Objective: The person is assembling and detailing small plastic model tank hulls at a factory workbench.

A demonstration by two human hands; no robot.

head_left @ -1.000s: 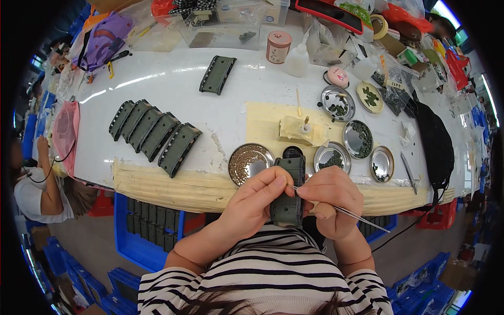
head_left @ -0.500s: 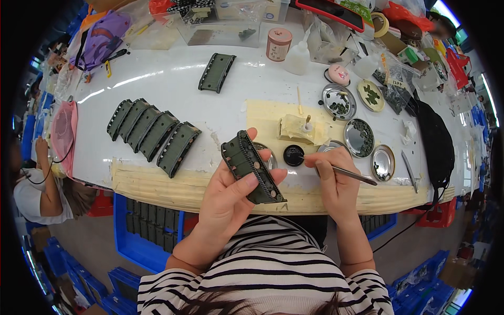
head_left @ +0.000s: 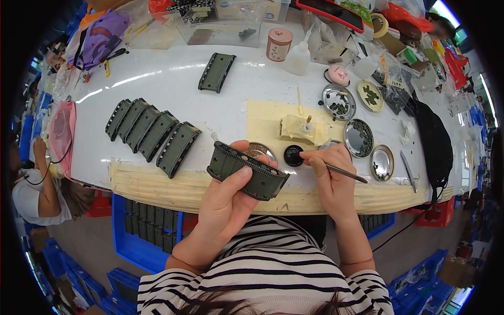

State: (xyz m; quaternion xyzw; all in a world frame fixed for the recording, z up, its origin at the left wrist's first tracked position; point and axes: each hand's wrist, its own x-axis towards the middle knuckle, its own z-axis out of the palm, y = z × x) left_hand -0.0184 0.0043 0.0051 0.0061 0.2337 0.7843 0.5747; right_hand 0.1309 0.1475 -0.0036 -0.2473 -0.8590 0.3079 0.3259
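In my left hand (head_left: 223,202) is a dark green plastic model tank track piece (head_left: 268,185), gripped between thumb and fingers and tilted, with its toothed long edges showing. Metal tweezers (head_left: 349,174) are pinched in my right hand (head_left: 336,181), their tip end close to a small round black pot (head_left: 291,155); whether it touches the dark contents is unclear. Behind the held piece, a metal dish (head_left: 261,150) is partly hidden. Further left, several matching green track pieces (head_left: 149,128) lie side by side in a slanted row, and one more piece (head_left: 217,72) lies apart, farther back.
Right of the pot stand round metal dishes (head_left: 359,137) holding small green parts, and a second pair of tweezers (head_left: 408,171). A tape-covered block (head_left: 296,129) sits behind the pot. A white squeeze bottle (head_left: 298,58) and pink tin (head_left: 279,44) stand farther back. Below the table is a blue crate (head_left: 123,244).
My left hand has turned the track piece from steeply upright to nearly level, its smooth green side now toward me. The tweezers and my right hand have shifted slightly left.
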